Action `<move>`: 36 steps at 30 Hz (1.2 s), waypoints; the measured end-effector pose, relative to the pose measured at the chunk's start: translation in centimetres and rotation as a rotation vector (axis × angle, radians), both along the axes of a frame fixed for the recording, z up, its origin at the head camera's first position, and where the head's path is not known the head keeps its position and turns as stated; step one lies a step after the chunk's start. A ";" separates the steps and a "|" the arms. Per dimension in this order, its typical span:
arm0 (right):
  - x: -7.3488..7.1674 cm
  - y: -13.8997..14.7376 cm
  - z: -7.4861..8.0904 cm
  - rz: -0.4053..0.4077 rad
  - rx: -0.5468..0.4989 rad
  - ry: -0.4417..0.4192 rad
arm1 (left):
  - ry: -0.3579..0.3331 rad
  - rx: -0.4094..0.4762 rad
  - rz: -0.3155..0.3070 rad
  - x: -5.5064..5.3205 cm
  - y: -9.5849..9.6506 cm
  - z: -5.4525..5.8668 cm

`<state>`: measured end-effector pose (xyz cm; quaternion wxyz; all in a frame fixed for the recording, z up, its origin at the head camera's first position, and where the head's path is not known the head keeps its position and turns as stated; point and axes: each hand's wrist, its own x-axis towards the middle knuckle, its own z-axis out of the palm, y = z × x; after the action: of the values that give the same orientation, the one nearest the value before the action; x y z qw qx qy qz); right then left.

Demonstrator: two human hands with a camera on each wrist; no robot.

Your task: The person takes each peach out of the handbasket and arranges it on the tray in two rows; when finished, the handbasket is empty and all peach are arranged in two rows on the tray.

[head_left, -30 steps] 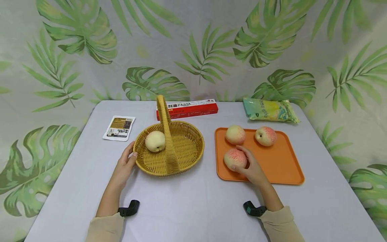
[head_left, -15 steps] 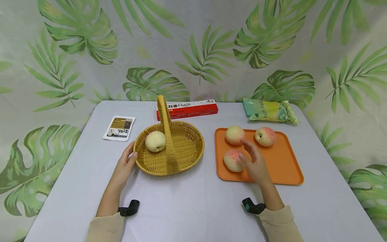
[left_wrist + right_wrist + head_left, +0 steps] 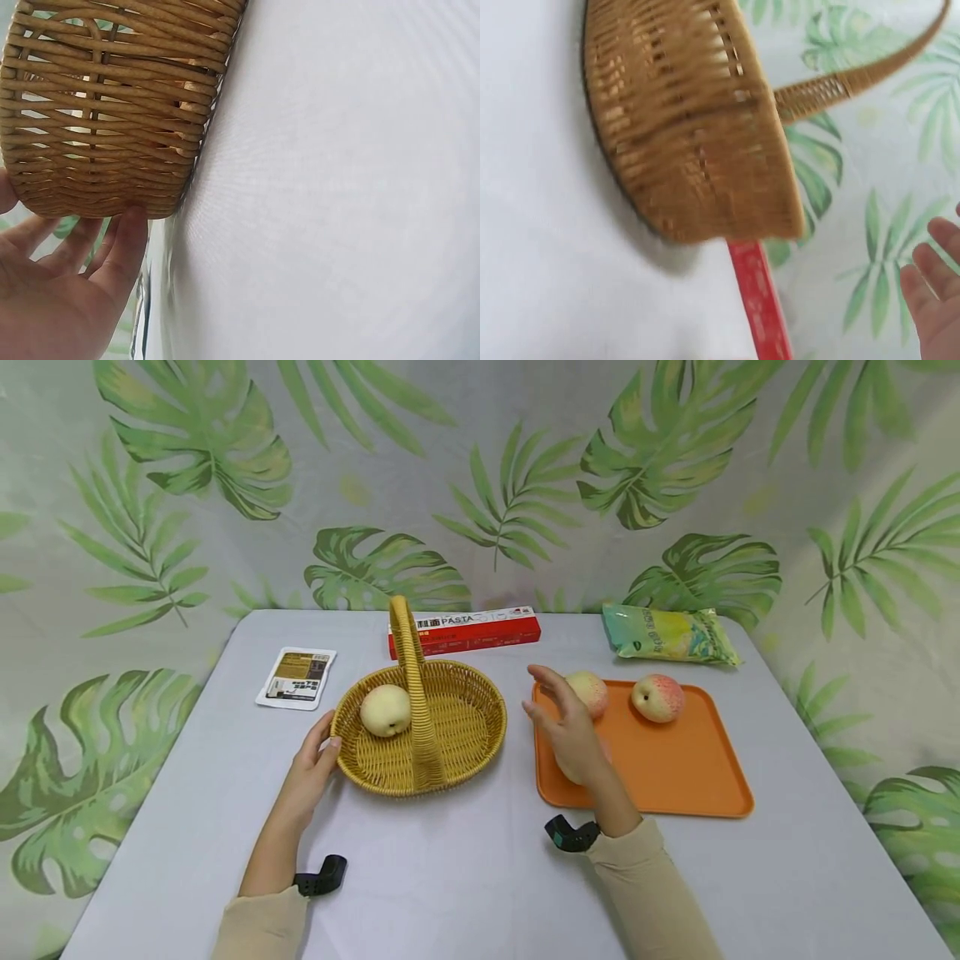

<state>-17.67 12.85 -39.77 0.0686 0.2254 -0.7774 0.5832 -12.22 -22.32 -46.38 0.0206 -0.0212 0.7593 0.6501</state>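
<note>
A woven wicker basket (image 3: 468,727) with a tall handle stands left of centre, a pale peach (image 3: 386,711) inside its left half. My left hand (image 3: 313,764) rests against the outside of the basket's left end; the left wrist view shows its fingertips touching the weave (image 3: 105,142). Over the left edge of an orange tray (image 3: 675,768), my right hand (image 3: 566,727) is raised with fingers spread, holding nothing. Beneath it a peach (image 3: 572,770) is mostly hidden. Another peach (image 3: 591,695) shows just behind the hand, and a third peach (image 3: 657,698) lies farther right on the tray.
Behind the basket lies a red pasta box (image 3: 480,633). A green and yellow packet (image 3: 671,635) sits at the back right, beyond the tray. To the basket's left is a flat white and brown sachet (image 3: 296,678). A leaf-patterned cloth (image 3: 510,485) hangs behind the table.
My right hand has let go of the near peach on the tray, lifted, and moved left toward the basket. That peach stays on the tray. My left hand has not moved.
</note>
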 end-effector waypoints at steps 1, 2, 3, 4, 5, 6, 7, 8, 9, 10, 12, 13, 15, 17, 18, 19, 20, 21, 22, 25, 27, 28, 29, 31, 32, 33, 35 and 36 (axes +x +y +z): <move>-0.4 -0.7 -0.3 0.016 0.020 0.003 | -0.001 -0.001 0.000 0.0 0.0 0.0; -0.9 -1.4 -0.5 0.032 0.049 0.013 | -0.003 -0.004 0.001 0.0 0.0 0.0; -1.4 -2.2 -0.8 0.050 0.080 0.022 | -0.006 -0.007 0.002 0.0 0.0 0.0; -1.8 -2.9 -1.1 0.068 0.116 0.041 | -0.006 -0.011 0.003 -0.1 0.0 0.0; -2.1 -3.8 -1.2 0.091 0.146 0.051 | -0.007 -0.014 0.004 -0.1 0.1 -0.1; -2.4 -4.6 -1.2 0.113 0.177 0.049 | -0.008 -0.017 0.004 -0.1 0.1 -0.1; -2.6 -5.5 -1.2 0.133 0.208 0.047 | -0.006 -0.013 0.003 -0.1 0.1 -0.1; -2.8 -6.3 -1.2 0.149 0.238 0.048 | -0.004 -0.012 0.002 -0.1 0.1 -0.1; -2.9 -7.1 -1.1 0.164 0.264 0.042 | -0.002 -0.008 0.001 -0.1 0.2 -0.1; -2.9 -7.8 -1.0 0.181 0.285 0.038 | 0.001 -0.004 0.000 -0.1 0.2 -0.1; -3.0 -9.2 -0.7 0.220 0.313 0.032 | -0.002 -0.003 0.000 -0.1 0.2 0.0; -3.1 -9.8 -0.6 0.230 0.329 0.041 | -0.004 -0.004 0.001 0.0 0.2 0.0; -3.2 -10.8 -0.6 0.258 0.348 0.036 | -0.007 -0.009 0.005 0.0 0.2 0.0; -3.4 -11.8 -0.7 0.300 0.352 0.044 | -0.009 -0.014 0.008 0.0 0.1 0.1; -3.5 -12.2 -0.8 0.315 0.357 0.047 | -0.008 -0.012 0.007 0.0 0.1 0.1; -3.6 -12.6 -0.9 0.332 0.360 0.049 | -0.006 -0.010 0.006 0.0 0.1 0.1; -3.6 -12.9 -1.1 0.354 0.356 0.043 | -0.005 -0.009 0.005 0.0 0.1 0.1; -3.6 -13.2 -1.2 0.374 0.354 0.042 | -0.004 -0.008 0.004 0.0 0.1 0.1; -3.6 -13.5 -1.3 0.383 0.366 0.045 | -0.005 -0.006 0.002 0.0 0.2 0.1; -3.5 -14.2 -1.3 0.410 0.374 0.041 | -0.007 -0.007 0.001 0.0 0.2 0.1; -3.4 -14.5 -1.3 0.421 0.370 0.035 | -0.009 -0.007 0.000 0.0 0.2 0.1; -3.3 -14.7 -1.3 0.424 0.368 0.028 | -0.008 -0.006 -0.002 0.0 0.2 0.1; -3.3 -14.8 -1.4 0.427 0.365 0.023 | -0.007 -0.006 -0.002 0.0 0.2 0.1; -3.3 -14.9 -1.5 0.430 0.356 0.017 | -0.005 -0.003 -0.006 0.0 0.2 0.0; -3.3 -15.0 -1.6 0.429 0.359 0.014 | -0.004 -0.002 -0.007 0.0 0.2 0.0; -3.4 -15.1 -1.7 0.429 0.359 0.013 | -0.003 -0.001 -0.006 0.0 0.2 0.0; -3.4 -15.1 -2.0 0.427 0.360 0.017 | -0.001 0.000 -0.005 -0.1 0.2 0.0; -3.5 -15.1 -2.1 0.426 0.361 0.020 | -0.001 -0.001 -0.006 -0.1 0.2 0.0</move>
<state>-21.15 -2.30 -41.89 -0.0893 0.3979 -0.8032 0.4342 -12.32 -22.14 -46.42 0.0228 -0.0193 0.7596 0.6498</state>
